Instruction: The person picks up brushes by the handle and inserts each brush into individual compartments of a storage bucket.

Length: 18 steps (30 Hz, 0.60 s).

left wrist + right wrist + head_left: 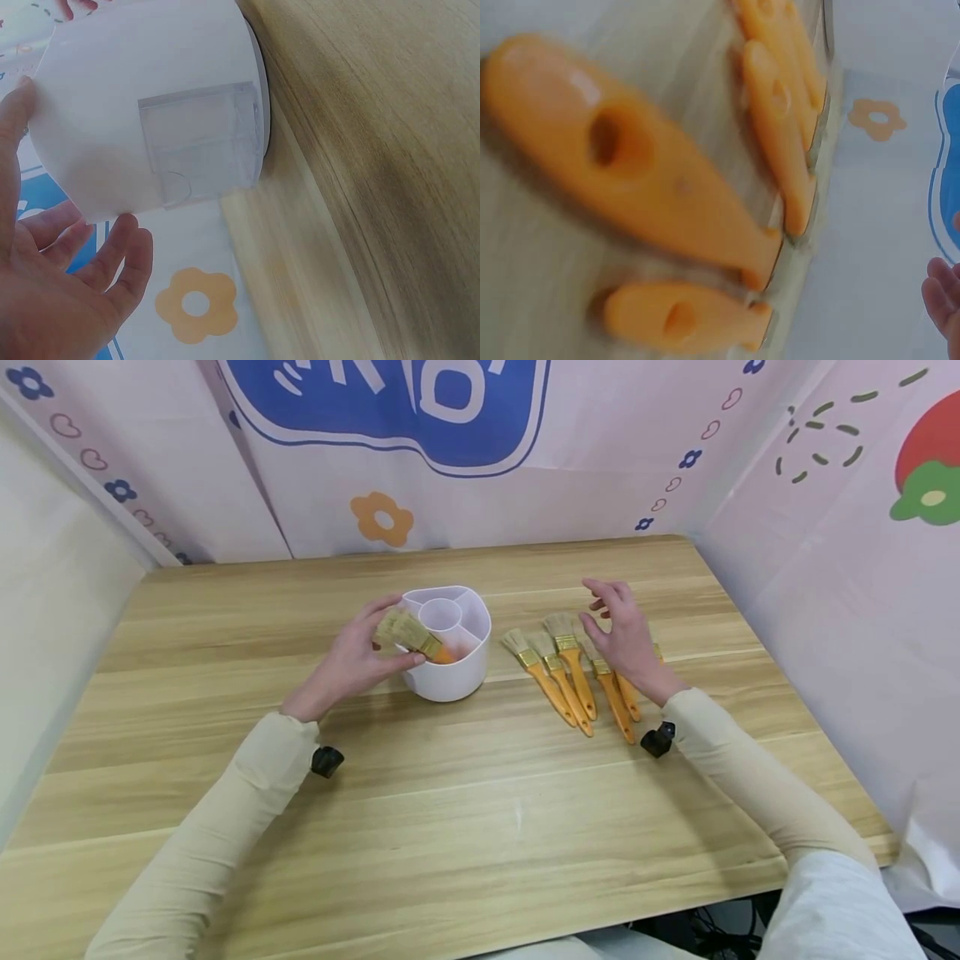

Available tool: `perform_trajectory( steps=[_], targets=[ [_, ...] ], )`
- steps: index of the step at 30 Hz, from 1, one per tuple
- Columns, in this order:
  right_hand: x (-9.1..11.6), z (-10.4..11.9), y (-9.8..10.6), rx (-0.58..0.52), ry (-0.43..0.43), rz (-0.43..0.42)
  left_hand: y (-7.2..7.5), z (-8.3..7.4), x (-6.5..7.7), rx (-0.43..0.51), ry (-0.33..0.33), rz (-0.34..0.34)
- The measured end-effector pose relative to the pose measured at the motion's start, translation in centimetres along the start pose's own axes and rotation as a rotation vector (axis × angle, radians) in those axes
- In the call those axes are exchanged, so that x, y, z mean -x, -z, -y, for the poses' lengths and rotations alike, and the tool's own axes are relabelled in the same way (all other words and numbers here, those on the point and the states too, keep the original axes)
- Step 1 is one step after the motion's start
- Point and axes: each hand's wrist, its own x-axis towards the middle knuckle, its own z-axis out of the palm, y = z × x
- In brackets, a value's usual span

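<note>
In the head view, a white divided container (453, 682) with a round cup at its centre stands on the wooden bench (450, 810), a little left of the middle and toward the far side. The person's left hand (348, 660) grips it from the left, thumb on the near side, and inside leans a brush bundle (408, 633), pale bristles tipped over the left rim and orange showing in the near-left compartment. To the right lies a loose group of orange-handled brushes (576, 681), bristles far, handles near. The right hand (622, 639) is over the right of this group, fingers parted and holding nothing; it hides some brushes, so their exact number cannot be told. In the left wrist view, thumb and fingertips touch the container's wall at separate places, and a clear rectangular pocket (202, 146) sits on that wall. In the right wrist view, blurred orange handles with holes lie on the bench, and fingers of a hand show at the edge, apart from them.
</note>
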Motion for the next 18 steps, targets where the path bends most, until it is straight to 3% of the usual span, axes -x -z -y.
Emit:
perform_trajectory(
  steps=[18],
  targets=[
    [1.5,-3.0,1.9,0.076,-0.13,0.006,-0.1,0.3,-0.2,-0.021,-0.009,0.002]
  ],
)
